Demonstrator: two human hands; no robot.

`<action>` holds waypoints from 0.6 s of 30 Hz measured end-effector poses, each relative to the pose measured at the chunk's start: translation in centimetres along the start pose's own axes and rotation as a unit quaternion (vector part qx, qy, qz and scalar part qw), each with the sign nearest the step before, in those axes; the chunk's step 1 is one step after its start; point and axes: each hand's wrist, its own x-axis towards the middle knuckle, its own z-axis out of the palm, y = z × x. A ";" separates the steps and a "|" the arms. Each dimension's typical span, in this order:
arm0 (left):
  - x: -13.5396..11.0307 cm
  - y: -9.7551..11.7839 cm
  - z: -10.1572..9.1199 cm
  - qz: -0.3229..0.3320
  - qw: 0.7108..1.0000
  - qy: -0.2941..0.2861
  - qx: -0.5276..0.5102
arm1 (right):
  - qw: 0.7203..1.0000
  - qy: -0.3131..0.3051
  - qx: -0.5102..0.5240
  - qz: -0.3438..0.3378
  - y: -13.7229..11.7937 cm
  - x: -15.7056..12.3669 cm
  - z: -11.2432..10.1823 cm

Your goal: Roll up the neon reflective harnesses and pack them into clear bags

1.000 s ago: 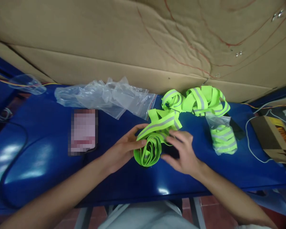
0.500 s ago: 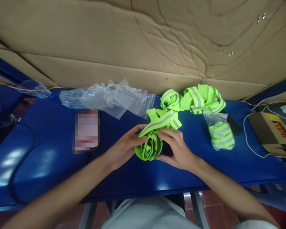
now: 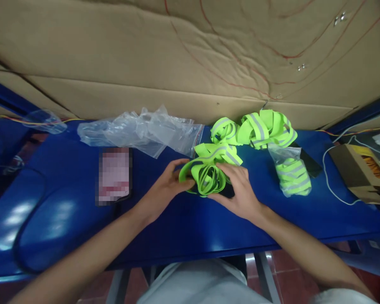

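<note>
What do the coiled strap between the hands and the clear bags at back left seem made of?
Coiled strap: probably fabric, matte neon yellow-green, bending in soft loops.
Clear bags: likely thin plastic film, glossy and see-through, with crinkles and highlights.

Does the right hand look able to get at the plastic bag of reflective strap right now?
Probably yes: only blue tabletop shows between the right hand and the plastic bag of reflective strap. The hand holds the yellow-green strap roll, so would likely need to release it first.
</note>
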 end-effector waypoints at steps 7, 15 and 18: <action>-0.3 -0.3 -0.2 0.289 0.905 -0.007 0.314 | 1.000 0.007 0.000 -0.012 0.0 -0.1 0.2; -0.4 -0.7 0.3 0.197 0.949 0.053 0.239 | 0.995 -0.024 -0.044 -0.085 -0.1 0.0 0.1; -0.1 0.0 0.4 0.137 0.984 0.072 0.092 | 0.992 0.018 -0.067 -0.105 0.0 0.2 -0.2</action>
